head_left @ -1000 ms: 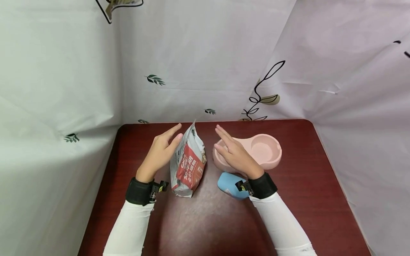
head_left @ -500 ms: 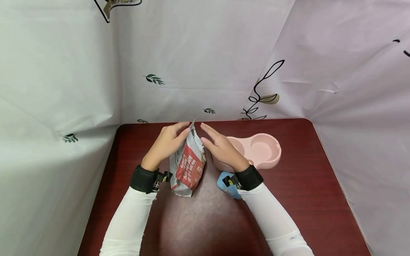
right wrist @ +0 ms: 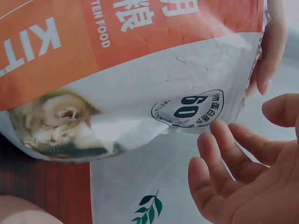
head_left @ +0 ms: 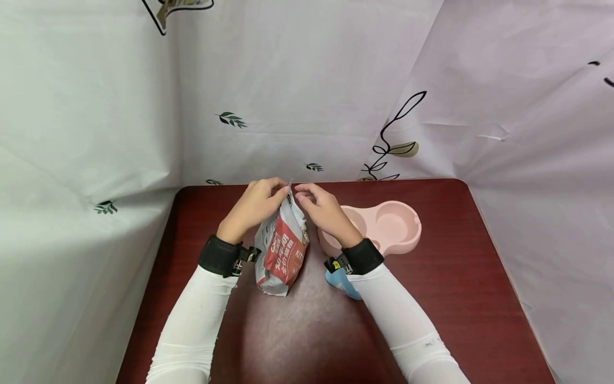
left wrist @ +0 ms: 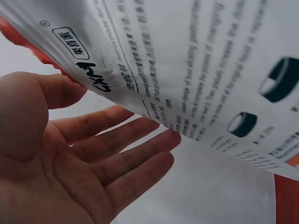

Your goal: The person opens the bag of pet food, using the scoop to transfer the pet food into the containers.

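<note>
A grey, red and orange bag of kitten food [head_left: 286,250] stands upright on the dark red table, its narrow top edge up. My left hand [head_left: 256,204] is at the left side of that top edge; in the left wrist view its fingers [left wrist: 135,154] are loosely bent and reach to the bag's edge without gripping it. On the other side my right hand [head_left: 326,210] hovers near the top corner. In the right wrist view its fingers [right wrist: 233,158] are relaxed, with the tips close to the bag; contact cannot be told.
Right of the bag sits a pink double bowl [head_left: 394,226], partly behind my right hand. A light blue object [head_left: 342,282] lies in front of it, mostly under my right wrist. White patterned cloth [head_left: 297,96] hangs behind the table [head_left: 460,298] and along its sides.
Both hands have come inward and slightly up to the top of the bag, the right from above the pink bowl. Their fingers have bent a little more. The bag stands in the same place.
</note>
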{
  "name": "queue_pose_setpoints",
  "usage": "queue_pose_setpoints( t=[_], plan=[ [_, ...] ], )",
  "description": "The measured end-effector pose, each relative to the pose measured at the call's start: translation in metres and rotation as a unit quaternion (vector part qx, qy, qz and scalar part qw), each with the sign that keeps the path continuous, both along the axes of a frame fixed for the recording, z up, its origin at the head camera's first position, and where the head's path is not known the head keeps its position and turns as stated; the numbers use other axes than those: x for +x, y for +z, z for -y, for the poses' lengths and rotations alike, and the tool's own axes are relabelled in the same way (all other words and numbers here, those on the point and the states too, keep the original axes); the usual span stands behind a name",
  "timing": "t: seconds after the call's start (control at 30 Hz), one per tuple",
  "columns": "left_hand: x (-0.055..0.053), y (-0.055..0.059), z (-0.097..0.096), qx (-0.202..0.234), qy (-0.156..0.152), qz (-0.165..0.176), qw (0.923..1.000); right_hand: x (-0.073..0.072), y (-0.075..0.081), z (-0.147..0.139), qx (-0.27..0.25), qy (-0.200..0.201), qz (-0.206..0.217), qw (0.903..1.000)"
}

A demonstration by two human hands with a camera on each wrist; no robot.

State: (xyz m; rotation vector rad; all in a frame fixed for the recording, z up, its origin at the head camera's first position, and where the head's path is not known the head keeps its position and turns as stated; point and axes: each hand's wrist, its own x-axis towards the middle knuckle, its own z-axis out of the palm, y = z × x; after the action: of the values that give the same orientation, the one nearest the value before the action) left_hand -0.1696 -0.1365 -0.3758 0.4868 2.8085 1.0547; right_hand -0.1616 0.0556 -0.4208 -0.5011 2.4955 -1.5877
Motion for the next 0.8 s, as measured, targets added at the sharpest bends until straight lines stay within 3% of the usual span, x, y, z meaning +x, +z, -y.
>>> queue_pose_setpoints(
  t=[0.27,0.5,0.8],
  plan=[
    [-0.010,0.004,-0.004,-0.007,0.007,0.000,0.9999,-0.010,0.004,0.010,0.003,-0.003,0.047,0.9989],
    [-0.015,0.006,-0.006,-0.024,0.010,0.000,0.9996,-0.013,0.010,0.015,0.002,0.009,0.062,0.9980],
    [-0.021,0.007,-0.003,-0.019,0.027,0.001,0.9994,-0.026,0.001,0.019,-0.035,0.032,0.093,0.9945]
  ],
)
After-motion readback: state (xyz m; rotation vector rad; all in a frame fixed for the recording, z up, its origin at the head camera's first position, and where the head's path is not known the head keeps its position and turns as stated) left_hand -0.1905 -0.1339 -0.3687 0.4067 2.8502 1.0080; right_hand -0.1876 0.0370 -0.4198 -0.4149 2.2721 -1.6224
